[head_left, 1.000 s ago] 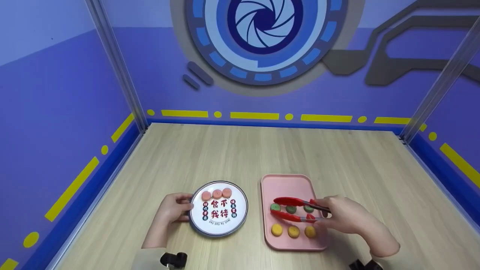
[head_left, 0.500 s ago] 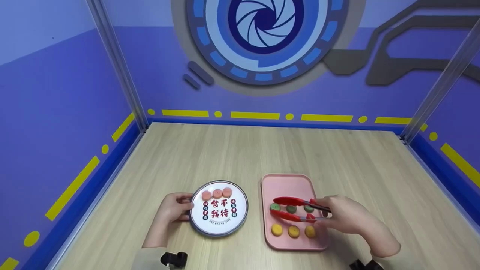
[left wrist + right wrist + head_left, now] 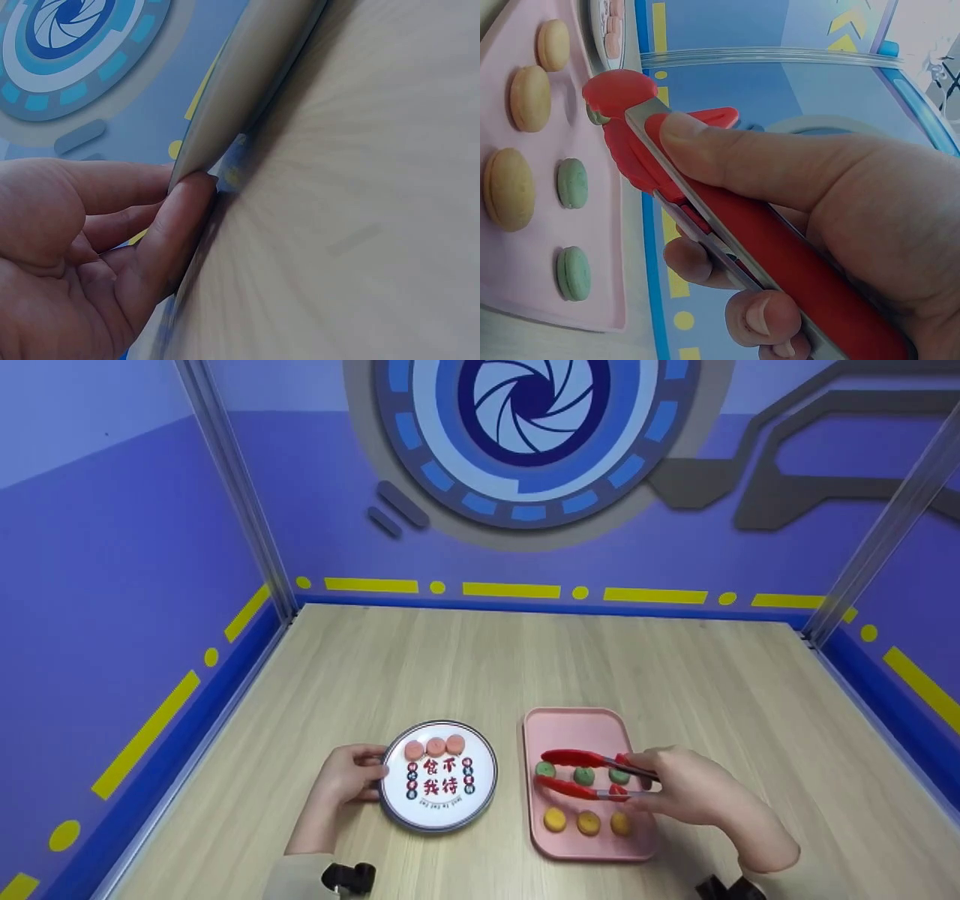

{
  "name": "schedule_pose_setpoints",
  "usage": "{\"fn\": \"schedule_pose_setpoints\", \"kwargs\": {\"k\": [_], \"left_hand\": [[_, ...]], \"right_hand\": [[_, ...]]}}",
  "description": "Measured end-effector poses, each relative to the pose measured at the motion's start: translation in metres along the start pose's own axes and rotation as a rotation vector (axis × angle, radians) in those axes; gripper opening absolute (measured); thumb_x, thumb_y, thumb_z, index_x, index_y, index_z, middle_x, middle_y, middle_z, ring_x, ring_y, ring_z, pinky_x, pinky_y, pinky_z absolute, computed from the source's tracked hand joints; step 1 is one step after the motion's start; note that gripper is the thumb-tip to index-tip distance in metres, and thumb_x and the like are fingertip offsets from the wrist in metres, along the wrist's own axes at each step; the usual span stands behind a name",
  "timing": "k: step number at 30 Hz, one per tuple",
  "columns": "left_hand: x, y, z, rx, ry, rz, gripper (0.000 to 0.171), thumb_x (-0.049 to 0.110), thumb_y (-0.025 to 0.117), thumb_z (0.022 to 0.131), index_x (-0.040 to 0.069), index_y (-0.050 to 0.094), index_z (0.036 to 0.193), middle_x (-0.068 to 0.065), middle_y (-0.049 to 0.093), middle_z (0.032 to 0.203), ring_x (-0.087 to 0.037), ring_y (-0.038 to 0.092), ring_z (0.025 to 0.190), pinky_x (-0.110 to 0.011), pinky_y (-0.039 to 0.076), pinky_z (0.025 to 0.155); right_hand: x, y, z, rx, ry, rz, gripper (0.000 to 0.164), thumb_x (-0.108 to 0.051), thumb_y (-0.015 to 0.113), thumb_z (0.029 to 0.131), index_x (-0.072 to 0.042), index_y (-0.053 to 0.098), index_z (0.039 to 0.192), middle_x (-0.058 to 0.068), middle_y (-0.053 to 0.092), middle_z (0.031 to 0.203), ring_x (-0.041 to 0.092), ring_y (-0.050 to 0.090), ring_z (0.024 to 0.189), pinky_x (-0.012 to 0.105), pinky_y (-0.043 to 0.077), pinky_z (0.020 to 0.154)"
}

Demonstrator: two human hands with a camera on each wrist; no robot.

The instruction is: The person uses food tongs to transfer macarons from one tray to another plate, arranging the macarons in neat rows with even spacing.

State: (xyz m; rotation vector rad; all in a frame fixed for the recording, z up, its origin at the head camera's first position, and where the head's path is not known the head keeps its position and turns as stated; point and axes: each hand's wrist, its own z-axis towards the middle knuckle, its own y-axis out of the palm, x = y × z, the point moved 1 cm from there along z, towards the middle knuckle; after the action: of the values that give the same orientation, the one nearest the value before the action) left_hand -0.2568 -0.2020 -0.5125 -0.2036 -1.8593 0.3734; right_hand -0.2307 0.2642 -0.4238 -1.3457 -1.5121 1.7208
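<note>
My left hand [image 3: 347, 775] pinches the left rim of a round white plate [image 3: 437, 812] with red characters; the left wrist view has the thumb and fingers [image 3: 184, 217] at the plate's edge. Three pink macarons [image 3: 436, 747] lie in a row near the plate's far edge. My right hand [image 3: 686, 787] grips red-tipped tongs [image 3: 576, 759] over a pink tray [image 3: 574, 725]. Between the tong tips is the leftmost green macaron [image 3: 545, 770], mostly hidden in the right wrist view. Two other green macarons [image 3: 573, 184] and three yellow macarons [image 3: 588, 823] lie on the tray.
Plate and tray stand side by side on a wooden table [image 3: 517, 660], a narrow strip of wood between them. Blue-purple panels [image 3: 480, 559] with metal corner posts [image 3: 244, 502] enclose the back and sides.
The tong tips have shifted slightly left and away from me, and the leftmost green macaron has moved with them. My left hand and the plate stay in place.
</note>
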Motion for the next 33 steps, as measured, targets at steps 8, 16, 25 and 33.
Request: {"fn": "schedule_pose_setpoints", "kwargs": {"k": [8,16,25,33], "left_hand": [[0.000,0.000,0.000,0.000,0.003,0.009,0.039,-0.006,0.068,0.092,-0.003,0.066,0.131,-0.013,0.063,0.102,-0.016,0.064,0.071,-0.030,0.065,0.057],[-0.001,0.000,-0.001,0.010,-0.002,0.024,0.039,-0.006,0.068,0.092,-0.003,0.067,0.130,-0.013,0.063,0.101,-0.016,0.064,0.073,-0.029,0.065,0.057],[0.000,0.000,-0.001,0.009,0.017,0.014,0.039,-0.006,0.068,0.091,-0.005,0.066,0.130,-0.012,0.062,0.100,-0.015,0.062,0.071,-0.028,0.064,0.055],[0.000,0.000,0.000,0.008,0.014,0.012,0.039,-0.006,0.068,0.091,-0.004,0.066,0.130,-0.012,0.063,0.100,-0.015,0.063,0.070,-0.028,0.064,0.055]], "right_hand": [[-0.006,-0.004,0.003,-0.003,-0.022,0.000,0.063,-0.042,0.086,0.081,0.000,0.072,0.125,0.007,0.076,0.106,0.011,0.065,0.084,0.031,0.059,0.069],[-0.016,-0.003,0.010,0.035,-0.095,-0.037,0.062,-0.041,0.086,0.081,-0.002,0.071,0.127,0.008,0.077,0.113,0.014,0.069,0.093,0.036,0.062,0.075],[-0.028,0.004,0.024,0.099,-0.246,-0.024,0.045,-0.032,0.087,0.081,-0.008,0.074,0.116,-0.006,0.067,0.084,0.003,0.051,0.069,0.019,0.045,0.059],[-0.042,0.012,0.043,0.060,-0.275,0.008,0.033,-0.031,0.087,0.082,-0.014,0.075,0.108,-0.006,0.065,0.079,0.002,0.048,0.066,0.017,0.043,0.057]]}}
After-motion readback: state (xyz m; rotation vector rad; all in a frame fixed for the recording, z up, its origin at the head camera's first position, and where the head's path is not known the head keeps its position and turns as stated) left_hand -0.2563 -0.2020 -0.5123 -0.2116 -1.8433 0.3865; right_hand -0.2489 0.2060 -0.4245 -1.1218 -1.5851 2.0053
